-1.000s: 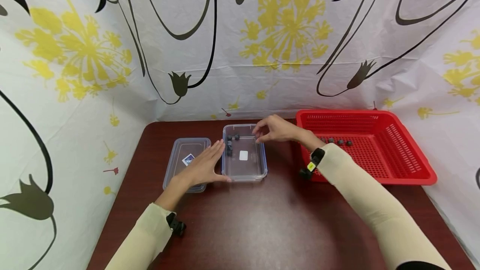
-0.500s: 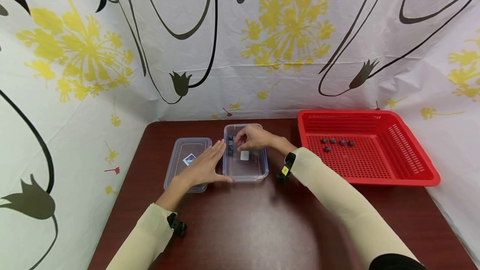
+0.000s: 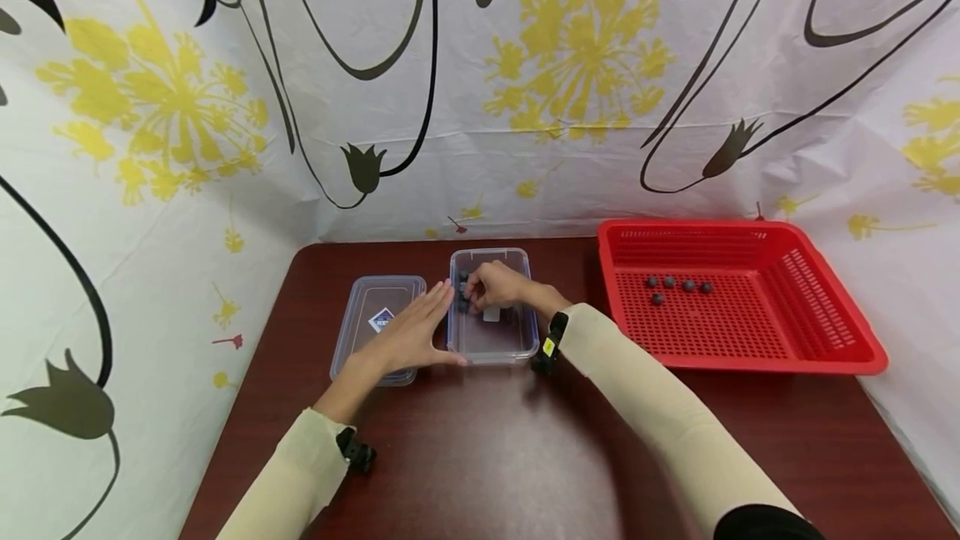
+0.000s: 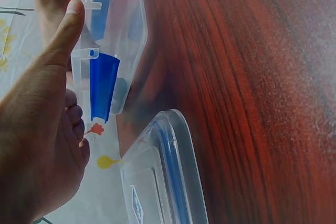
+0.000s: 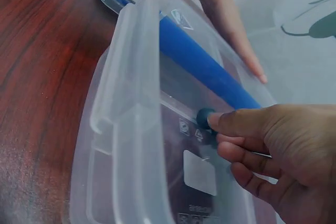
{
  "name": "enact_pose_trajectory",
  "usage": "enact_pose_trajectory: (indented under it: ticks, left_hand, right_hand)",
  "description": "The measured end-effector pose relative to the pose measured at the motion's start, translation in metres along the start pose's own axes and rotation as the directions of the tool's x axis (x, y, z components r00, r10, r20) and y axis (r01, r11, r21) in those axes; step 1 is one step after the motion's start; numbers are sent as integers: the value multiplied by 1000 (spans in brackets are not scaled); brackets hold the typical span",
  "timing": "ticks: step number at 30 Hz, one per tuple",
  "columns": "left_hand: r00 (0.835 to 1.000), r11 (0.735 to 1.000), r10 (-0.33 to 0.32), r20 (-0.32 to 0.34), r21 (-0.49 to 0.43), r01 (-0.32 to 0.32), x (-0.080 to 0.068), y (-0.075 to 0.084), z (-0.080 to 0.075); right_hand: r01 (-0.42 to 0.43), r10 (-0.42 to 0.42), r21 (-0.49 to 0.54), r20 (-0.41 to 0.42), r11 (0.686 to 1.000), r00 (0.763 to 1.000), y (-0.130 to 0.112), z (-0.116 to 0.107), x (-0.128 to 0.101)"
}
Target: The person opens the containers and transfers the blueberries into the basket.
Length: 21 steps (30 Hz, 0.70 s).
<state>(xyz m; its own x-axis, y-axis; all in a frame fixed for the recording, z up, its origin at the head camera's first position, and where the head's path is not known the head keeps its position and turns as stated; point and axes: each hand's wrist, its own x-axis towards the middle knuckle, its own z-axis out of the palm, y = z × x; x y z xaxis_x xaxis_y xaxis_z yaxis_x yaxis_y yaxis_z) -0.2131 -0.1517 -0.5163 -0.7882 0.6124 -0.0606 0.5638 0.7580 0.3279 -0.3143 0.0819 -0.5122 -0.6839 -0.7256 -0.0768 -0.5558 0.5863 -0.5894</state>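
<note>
A clear plastic box (image 3: pixel 495 356) with blue clips stands uncovered at the back middle of the table. My left hand (image 3: pixel 408 332) rests against its left side, fingers straight along the rim and thumb at the near corner. Inside the box, my right hand (image 3: pixel 498 286) reaches down near the left wall. The right wrist view shows its thumb and curled fingers pinching a small dark green ball (image 5: pixel 205 118), close over the box floor. Other dark balls (image 3: pixel 462 277) lie in a row along that left wall, partly hidden behind the right hand.
The box's clear lid (image 3: pixel 352 332) lies flat on the table to the left, partly under the left hand. At the right stands a red perforated basket (image 3: pixel 757 344) with several dark balls (image 3: pixel 688 285) in it. A patterned cloth (image 3: pixel 420 207) hangs behind the table.
My right hand has moved left from the box's right rim, in and down toward the left wall. The basket's balls have come into fuller view. My left hand stays put.
</note>
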Motion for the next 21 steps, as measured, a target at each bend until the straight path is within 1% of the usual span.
enact_pose_trajectory:
  ticks: [4, 8, 15, 21]
  left_hand:
    - [1000, 1000, 12, -13, 3, -12, 0, 0, 1]
    - [1000, 1000, 13, -14, 6, -13, -1, 0, 1]
    - [1000, 1000, 22, -18, 17, -22, -1, 2, 0]
    - [1000, 1000, 24, -19, 14, -24, 0, 1, 0]
  right_hand:
    - [-18, 18, -23, -23, 1000, 1000, 4, 6, 1]
    - [-39, 38, -25, -45, 999, 998, 5, 13, 4]
    - [-21, 20, -15, -78, 1000, 997, 5, 23, 8]
    - [-11, 9, -18, -95, 1000, 995, 4, 23, 4]
